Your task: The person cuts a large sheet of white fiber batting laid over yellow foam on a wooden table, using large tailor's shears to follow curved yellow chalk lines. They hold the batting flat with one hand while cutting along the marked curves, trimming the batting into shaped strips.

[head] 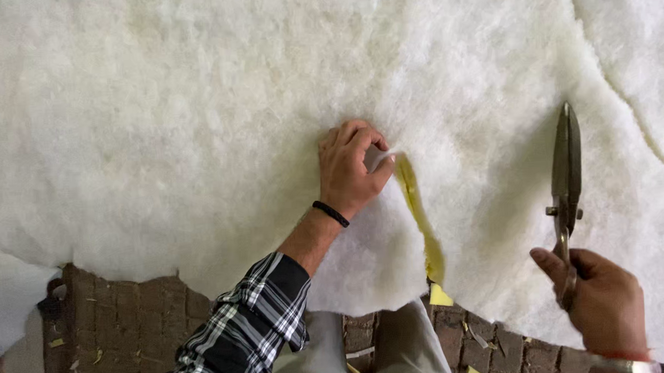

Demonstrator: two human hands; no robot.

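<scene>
A huge sheet of white fluffy wadding (195,118) fills nearly the whole frame, soft, fibrous and uneven like thick cotton, with a ragged lower edge. A slit runs up from that lower edge at lower centre to about the middle of the frame, so the cut looks partly made, with most of the sheet above it uncut. Inside the slit a strip of yellow foam (421,220) shows, smooth and narrow. A thin seam or earlier cut curves down the upper right. Below the wadding, along the bottom of the frame, lies a reddish brick floor (121,307), rough and littered with small yellow scraps. The left hand (350,171), in a dark checked sleeve with a black wristband, pinches a tuft of wadding at the top of the slit, fingers closed on it. The right hand (602,301), lower right, grips the handles of long metal scissors (566,169), blades together, pointing upward, held clear of the slit
</scene>
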